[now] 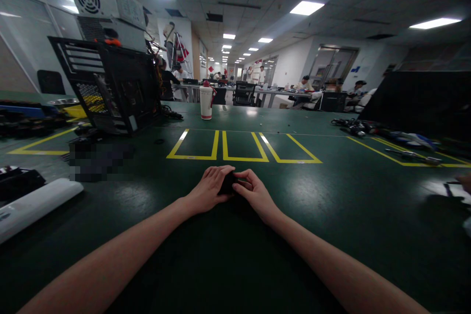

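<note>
My left hand (210,190) is wrapped round a small black object (227,184) just above the green table (235,260). Its shape is mostly covered by my fingers, so I cannot tell its kind. From the other side, my right hand (256,193) has its thumb and fingertips pinched together at the object's right edge. Whether those fingertips grip the object itself or a small part on it cannot be made out. Beyond both hands, yellow tape outlines (246,159) mark the table top.
A black computer case (127,86) stands at the left, with a power supply (106,2) on top. Farther back is a white cup (206,103) with a red lid. A white rounded object (40,206) lies at near left; cables and tools (412,157) lie at right. People sit in the background.
</note>
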A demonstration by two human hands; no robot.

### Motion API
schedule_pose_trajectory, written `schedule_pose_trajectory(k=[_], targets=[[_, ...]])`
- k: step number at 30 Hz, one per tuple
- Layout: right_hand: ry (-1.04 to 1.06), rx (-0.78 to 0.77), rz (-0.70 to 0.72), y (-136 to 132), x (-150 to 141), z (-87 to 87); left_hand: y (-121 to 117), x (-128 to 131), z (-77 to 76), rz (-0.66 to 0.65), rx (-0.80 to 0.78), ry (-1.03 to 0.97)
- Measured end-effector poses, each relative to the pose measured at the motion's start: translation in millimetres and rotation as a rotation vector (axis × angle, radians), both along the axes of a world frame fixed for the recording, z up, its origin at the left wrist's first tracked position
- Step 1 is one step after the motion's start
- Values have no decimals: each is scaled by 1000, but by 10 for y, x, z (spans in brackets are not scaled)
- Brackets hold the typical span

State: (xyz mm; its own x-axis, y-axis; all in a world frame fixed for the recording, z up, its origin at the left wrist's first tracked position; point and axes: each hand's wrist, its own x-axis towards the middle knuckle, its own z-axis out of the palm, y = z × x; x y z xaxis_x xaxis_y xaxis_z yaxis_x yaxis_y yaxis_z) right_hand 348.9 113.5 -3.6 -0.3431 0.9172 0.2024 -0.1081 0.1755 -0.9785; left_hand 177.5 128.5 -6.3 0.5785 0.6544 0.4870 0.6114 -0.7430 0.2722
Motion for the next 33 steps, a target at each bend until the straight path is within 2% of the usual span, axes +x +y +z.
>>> schedule_pose_trajectory(k=[5, 11, 19, 26, 33], targets=[[-54, 30, -53, 16, 14, 17, -5, 1, 13, 5, -8, 5], [6, 8, 18, 4, 2, -1, -9, 5, 13, 0, -2, -8], [-44, 55, -65, 31, -8, 6, 5, 8, 0, 12, -3, 17], [-8, 7, 13, 27, 13, -18, 5, 7, -5, 11, 1, 8], [-21, 56, -32, 29, 12, -15, 8, 9, -11, 12, -3, 3]])
